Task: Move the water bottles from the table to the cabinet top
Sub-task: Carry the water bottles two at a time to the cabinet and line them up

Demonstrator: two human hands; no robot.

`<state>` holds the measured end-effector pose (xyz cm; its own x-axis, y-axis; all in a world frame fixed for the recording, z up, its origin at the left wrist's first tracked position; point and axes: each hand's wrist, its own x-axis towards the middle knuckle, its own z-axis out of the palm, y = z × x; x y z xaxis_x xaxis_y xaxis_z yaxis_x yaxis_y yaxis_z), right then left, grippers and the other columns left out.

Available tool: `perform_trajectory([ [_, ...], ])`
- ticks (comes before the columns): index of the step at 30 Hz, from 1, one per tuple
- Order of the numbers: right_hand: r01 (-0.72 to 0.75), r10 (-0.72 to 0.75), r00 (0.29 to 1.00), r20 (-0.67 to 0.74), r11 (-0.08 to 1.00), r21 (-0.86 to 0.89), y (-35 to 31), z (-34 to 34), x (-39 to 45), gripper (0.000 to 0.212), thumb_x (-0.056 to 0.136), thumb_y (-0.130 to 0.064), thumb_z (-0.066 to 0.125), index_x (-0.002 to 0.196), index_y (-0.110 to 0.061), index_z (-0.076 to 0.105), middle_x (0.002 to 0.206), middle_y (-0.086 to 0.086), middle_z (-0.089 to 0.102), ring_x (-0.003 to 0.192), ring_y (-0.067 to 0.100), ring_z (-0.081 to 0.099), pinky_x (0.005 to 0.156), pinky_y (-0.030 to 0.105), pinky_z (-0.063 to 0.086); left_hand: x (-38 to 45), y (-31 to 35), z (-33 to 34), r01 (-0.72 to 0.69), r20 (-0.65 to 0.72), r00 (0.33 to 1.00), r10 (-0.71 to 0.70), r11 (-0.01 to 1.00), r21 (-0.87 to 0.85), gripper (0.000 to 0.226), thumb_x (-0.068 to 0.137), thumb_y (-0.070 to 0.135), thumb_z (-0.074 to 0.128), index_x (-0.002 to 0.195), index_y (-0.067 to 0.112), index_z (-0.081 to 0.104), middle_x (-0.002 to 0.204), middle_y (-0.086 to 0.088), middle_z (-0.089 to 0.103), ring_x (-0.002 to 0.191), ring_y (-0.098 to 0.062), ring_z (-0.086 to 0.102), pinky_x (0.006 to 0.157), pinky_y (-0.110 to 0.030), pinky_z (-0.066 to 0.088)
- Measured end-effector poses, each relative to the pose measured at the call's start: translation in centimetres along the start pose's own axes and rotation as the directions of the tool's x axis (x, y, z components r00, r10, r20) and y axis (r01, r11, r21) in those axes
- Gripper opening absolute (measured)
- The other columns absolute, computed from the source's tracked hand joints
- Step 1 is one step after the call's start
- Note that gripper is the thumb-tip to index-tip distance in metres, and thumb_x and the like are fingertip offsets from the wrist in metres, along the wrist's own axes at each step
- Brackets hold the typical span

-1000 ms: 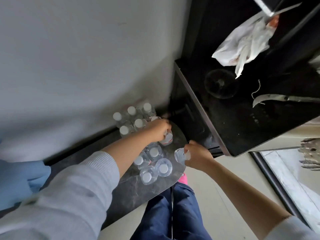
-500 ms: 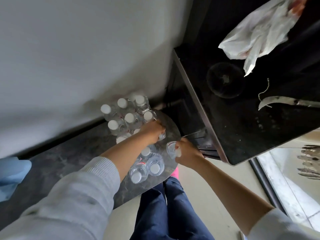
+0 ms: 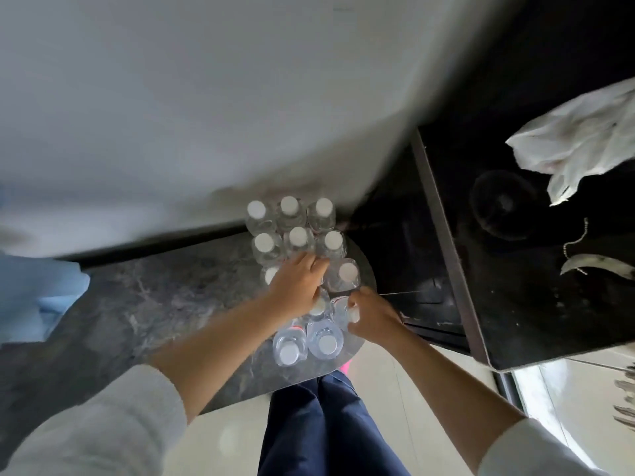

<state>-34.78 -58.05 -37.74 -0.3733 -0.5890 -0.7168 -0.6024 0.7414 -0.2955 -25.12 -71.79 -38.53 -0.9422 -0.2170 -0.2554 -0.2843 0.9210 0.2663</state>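
Right hand (image 3: pixel 372 316) has its grip curled round a bottle (image 3: pixel 342 312) at the rounded right end of the worktop (image 3: pixel 154 297), thumb and fingers pinching near the white cap — the bottle leans toward the near edge. Left hand (image 3: pixel 297 281) comes in over the middle of the cluster, palm down, fingers bent over bottle tops; whether that grip actually clamps one cannot be told, since the hand hides what lies under it.

Water bottles (image 3: pixel 295 235) stand packed together on that same right end of the dark marbled worktop: two rows of three against the far edge by the pale wall (image 3: pixel 206 97), another bottle (image 3: pixel 345 274) upright just right of the left hand's fingertips, and two more (image 3: pixel 309 343) standing at the near edge, touching each other, just below both hands.

Right of the worktop sits the black cabinet (image 3: pixel 515 286), its top higher and well apart from the bottles. A crumpled white bag (image 3: pixel 577 139) lies at the cabinet's far right corner — a thin chain (image 3: pixel 575 237) lies nearer. Blue cloth (image 3: pixel 31 297) rests at the worktop's left edge.
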Motion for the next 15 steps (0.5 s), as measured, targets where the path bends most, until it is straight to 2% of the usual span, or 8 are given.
perform_trajectory([
  [5,0.028,-0.028,1.000,0.010,0.997,-0.066,-1.3,-0.3,0.9,0.037,0.084,-0.013,0.061,0.120,-0.007,0.051,0.137,0.007,0.040,0.121,0.025,0.047,0.089,0.026,0.041,-4.6,-2.1,1.1,0.242,0.022,0.970,-0.242,0.970,-0.027,0.061,0.038,0.020,0.090,0.092,0.000,0.070,0.091,-0.016,0.071,0.084,-0.033,0.071,0.072,-0.038,0.060],
  [8,0.037,-0.036,0.999,0.012,0.997,-0.064,-1.3,-0.2,1.0,0.035,0.084,-0.009,0.060,0.118,-0.004,0.052,0.138,0.008,0.039,0.118,0.026,0.050,0.081,0.021,0.037,-6.4,-2.4,1.4,0.247,0.012,0.969,-0.247,0.969,-0.001,0.066,0.034,0.026,0.093,0.089,-0.002,0.071,0.090,-0.016,0.073,0.083,-0.030,0.073,0.073,-0.036,0.059],
  [10,0.017,-0.017,1.000,-0.012,0.999,-0.048,-1.3,0.2,1.1,0.036,0.083,-0.009,0.061,0.117,-0.003,0.053,0.137,0.010,0.040,0.118,0.026,0.050,0.085,0.022,0.038,-7.1,-2.4,1.0,0.283,0.023,0.959,-0.283,0.959,-0.002,0.071,0.031,0.034,0.092,0.090,-0.001,0.074,0.090,-0.014,0.075,0.083,-0.026,0.074,0.073,-0.032,0.059],
  [11,0.000,0.000,1.000,-0.027,0.999,-0.034,-1.3,0.3,1.1,0.036,0.083,-0.010,0.061,0.117,-0.002,0.053,0.136,0.011,0.040,0.119,0.026,0.049,0.090,0.023,0.039,-7.3,-2.4,0.9,0.315,0.037,0.949,-0.314,0.949,-0.031,0.073,0.039,0.034,0.092,0.098,-0.004,0.072,0.098,-0.016,0.073,0.091,-0.028,0.073,0.079,-0.032,0.058],
  [12,-0.014,0.013,0.999,-0.039,1.000,-0.018,-1.4,0.4,1.1,0.036,0.083,-0.010,0.061,0.118,-0.002,0.053,0.136,0.011,0.040,0.119,0.026,0.049,0.094,0.025,0.039,-7.5,-2.4,0.7,0.336,0.047,0.942,-0.333,0.937,-0.093,0.073,0.055,0.031,0.087,0.113,-0.008,0.064,0.114,-0.022,0.067,0.108,-0.033,0.066,0.091,-0.033,0.053],
  [13,-0.022,0.022,0.999,-0.049,1.000,-0.006,-1.4,0.5,1.2,0.037,0.083,-0.011,0.061,0.118,-0.003,0.052,0.135,0.011,0.040,0.119,0.026,0.049,0.096,0.026,0.039,-7.4,-2.3,0.7,0.362,0.085,0.932,-0.352,0.917,-0.170,0.071,0.075,0.027,0.075,0.131,-0.009,0.048,0.134,-0.024,0.052,0.128,-0.034,0.050,0.106,-0.035,0.042],
  [14,-0.024,0.024,0.998,-0.054,1.000,-0.001,-1.5,0.5,1.2,0.037,0.084,-0.012,0.061,0.119,-0.003,0.052,0.135,0.012,0.041,0.118,0.026,0.049,0.096,0.028,0.039,-7.4,-2.3,0.9,0.369,0.115,0.928,-0.354,0.915,-0.160,0.068,0.089,0.025,0.059,0.143,-0.005,0.030,0.149,-0.019,0.035,0.141,-0.030,0.033,0.116,-0.033,0.029],
  [15,-0.028,0.028,0.998,-0.058,1.000,0.001,-1.6,0.6,1.3,0.038,0.084,-0.013,0.060,0.119,-0.004,0.052,0.134,0.012,0.041,0.117,0.027,0.049,0.096,0.028,0.040,-7.5,-2.4,0.9,0.385,0.148,0.920,-0.363,0.906,-0.173,0.065,0.096,0.025,0.047,0.148,-0.001,0.018,0.155,-0.013,0.024,0.145,-0.026,0.021,0.119,-0.032,0.022],
])
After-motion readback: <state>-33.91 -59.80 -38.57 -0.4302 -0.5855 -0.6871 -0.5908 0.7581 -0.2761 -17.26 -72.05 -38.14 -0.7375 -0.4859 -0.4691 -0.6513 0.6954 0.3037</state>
